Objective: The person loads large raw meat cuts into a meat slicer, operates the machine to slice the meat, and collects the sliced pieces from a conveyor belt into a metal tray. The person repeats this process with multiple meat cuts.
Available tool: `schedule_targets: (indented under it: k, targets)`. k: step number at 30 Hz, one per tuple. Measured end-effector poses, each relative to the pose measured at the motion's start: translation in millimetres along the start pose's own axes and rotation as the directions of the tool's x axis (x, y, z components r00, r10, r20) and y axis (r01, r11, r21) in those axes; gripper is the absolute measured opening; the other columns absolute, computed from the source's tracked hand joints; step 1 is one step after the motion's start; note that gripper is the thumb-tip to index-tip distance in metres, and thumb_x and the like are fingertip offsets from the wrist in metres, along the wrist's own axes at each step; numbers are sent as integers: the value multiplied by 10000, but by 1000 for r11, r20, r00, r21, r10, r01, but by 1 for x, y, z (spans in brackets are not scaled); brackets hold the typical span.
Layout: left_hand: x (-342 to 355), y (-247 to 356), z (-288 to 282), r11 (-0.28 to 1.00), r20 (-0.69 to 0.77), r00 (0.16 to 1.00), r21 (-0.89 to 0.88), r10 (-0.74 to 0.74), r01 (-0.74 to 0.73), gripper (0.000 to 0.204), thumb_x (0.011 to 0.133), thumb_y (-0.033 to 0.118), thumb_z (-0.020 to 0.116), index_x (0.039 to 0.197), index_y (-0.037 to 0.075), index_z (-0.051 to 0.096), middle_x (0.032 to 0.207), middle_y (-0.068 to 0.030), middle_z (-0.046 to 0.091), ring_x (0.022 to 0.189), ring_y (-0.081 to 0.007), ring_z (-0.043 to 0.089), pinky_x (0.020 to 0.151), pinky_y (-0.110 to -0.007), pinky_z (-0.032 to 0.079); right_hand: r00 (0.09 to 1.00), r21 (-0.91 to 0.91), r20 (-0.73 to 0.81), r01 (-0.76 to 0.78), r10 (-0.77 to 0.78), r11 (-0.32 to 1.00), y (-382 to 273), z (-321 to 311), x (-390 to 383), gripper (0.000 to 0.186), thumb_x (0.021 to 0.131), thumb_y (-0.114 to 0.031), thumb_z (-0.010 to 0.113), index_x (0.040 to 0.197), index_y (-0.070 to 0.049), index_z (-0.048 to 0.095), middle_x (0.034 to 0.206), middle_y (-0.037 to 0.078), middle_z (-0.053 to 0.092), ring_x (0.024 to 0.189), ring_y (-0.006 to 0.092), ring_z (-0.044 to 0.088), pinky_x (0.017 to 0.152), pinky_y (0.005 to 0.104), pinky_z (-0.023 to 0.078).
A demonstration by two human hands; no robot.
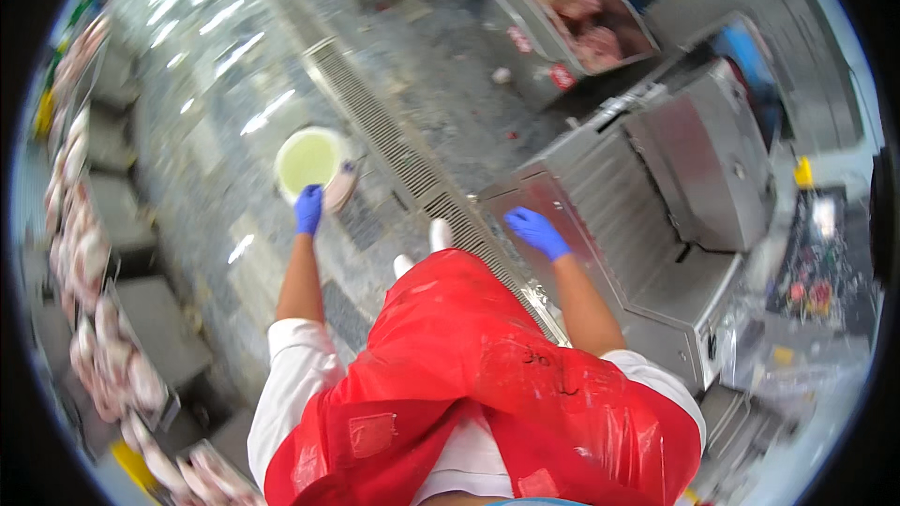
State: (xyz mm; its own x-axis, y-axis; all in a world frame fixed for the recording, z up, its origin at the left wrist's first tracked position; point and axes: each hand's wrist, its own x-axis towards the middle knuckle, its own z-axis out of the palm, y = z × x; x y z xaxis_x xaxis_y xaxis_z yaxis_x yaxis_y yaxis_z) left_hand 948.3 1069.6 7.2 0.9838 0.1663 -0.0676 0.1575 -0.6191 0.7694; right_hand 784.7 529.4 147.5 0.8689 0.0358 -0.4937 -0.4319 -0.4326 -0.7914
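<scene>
My left hand (308, 208), in a blue glove, is closed at the near rim of a white bucket (345, 183) that holds pale yellowish liquid; whether it grips the rim or a handle is unclear. My right hand (534, 228), also blue-gloved, has its fingers loosely apart and holds nothing, beside or above a stainless-steel machine (609, 253) with a ridged panel. Below me are my red apron and white boots (439, 234).
A slatted drain (375, 122) crosses the wet floor (197, 150) diagonally. Steel trays (141, 323) with several pale carcasses (84, 253) line the left. At upper right stands a steel bin (525, 28) of raw meat (591, 47). Clear plastic (769, 365) lies at right.
</scene>
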Motion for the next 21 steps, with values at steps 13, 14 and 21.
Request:
schedule_targets:
  k: [13, 14, 21]
  targets:
    - [138, -132, 90, 864, 196, 844, 38, -499, 502, 402, 836, 303, 523, 955, -52, 667, 887, -231, 677, 817, -330, 650, 767, -421, 487, 971, -445, 235, 68, 43, 893, -117, 28, 169, 392, 882, -395, 531, 992, -35, 637, 911, 187, 663, 835, 324, 646, 762, 401, 494]
    - [133, -140, 93, 811, 213, 794, -11, -569, 584, 420, 841, 310, 523, 985, -60, 660, 898, -230, 679, 836, -334, 647, 787, -419, 483, 970, -425, 236, 44, 64, 904, -123, 31, 184, 398, 875, -400, 533, 981, -30, 639, 905, 188, 666, 837, 332, 649, 757, 408, 498]
    - [105, -200, 123, 426, 338, 440, -119, -832, 897, 350, 891, 334, 496, 895, 32, 671, 828, -148, 671, 720, -254, 633, 648, -391, 497, 975, -398, 175, -54, 134, 916, -123, 68, 287, 332, 871, -352, 532, 932, -47, 648, 901, 177, 666, 812, 353, 635, 741, 415, 498]
